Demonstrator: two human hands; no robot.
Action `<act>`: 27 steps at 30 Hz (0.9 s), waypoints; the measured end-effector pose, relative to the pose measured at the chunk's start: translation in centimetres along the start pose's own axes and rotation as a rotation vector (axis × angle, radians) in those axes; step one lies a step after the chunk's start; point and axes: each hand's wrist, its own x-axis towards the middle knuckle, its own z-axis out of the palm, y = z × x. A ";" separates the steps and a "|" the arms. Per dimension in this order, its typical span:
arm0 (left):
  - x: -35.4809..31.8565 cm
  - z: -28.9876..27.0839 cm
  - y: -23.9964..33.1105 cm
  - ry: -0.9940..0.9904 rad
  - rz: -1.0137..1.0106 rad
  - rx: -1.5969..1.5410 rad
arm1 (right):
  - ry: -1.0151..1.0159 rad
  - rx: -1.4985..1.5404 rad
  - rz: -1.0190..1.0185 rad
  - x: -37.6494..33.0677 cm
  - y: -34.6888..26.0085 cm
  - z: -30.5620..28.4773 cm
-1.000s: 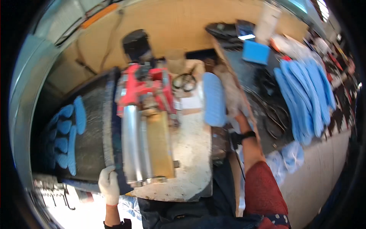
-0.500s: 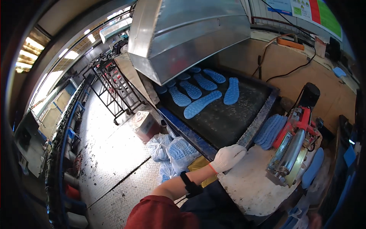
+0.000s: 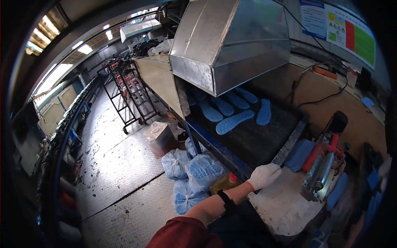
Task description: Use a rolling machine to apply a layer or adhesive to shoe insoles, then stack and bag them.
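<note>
My left hand (image 3: 265, 176), in a white glove, rests at the near corner of a black conveyor bed (image 3: 264, 144), beside a pale worktop (image 3: 285, 198). Its fingers are curled together; whatever they may hold is hidden. Several blue insoles lie on the bed, the closest being a slanted insole (image 3: 235, 122) and a more upright insole (image 3: 263, 112). Right of my hand, a stack of blue insoles (image 3: 299, 155) stands beside a red roller machine (image 3: 320, 167). Another blue insole (image 3: 337, 192) is at that machine's far side. I cannot make out my right hand.
A metal hood (image 3: 248, 49) overhangs the bed's far part. Bags of blue insoles (image 3: 204, 169) sit on the floor left of the bed, near a yellow jug (image 3: 223, 184) and a jug of dark red liquid (image 3: 160, 138). Farther off stands a black rack (image 3: 132, 95).
The view has swung left, so the hood, bed and machine sit farther right in the picture. My left hand stays by the bed's near corner, its fingers still curled.
</note>
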 end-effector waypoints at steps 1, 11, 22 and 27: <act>-0.1 0.0 0.0 -0.009 0.006 -0.011 | -0.019 0.033 0.035 -1.0 0.3 -0.1; 1.0 0.4 -5.7 -0.033 0.164 -0.019 | -0.012 0.582 0.541 -22.9 -17.6 -9.0; 1.7 2.7 -1.3 -0.177 -0.303 0.073 | -0.559 0.231 1.416 -52.3 -15.2 -5.8; 1.6 1.6 -1.4 -0.134 -0.276 0.197 | -0.612 0.334 1.449 -52.9 -15.4 -0.3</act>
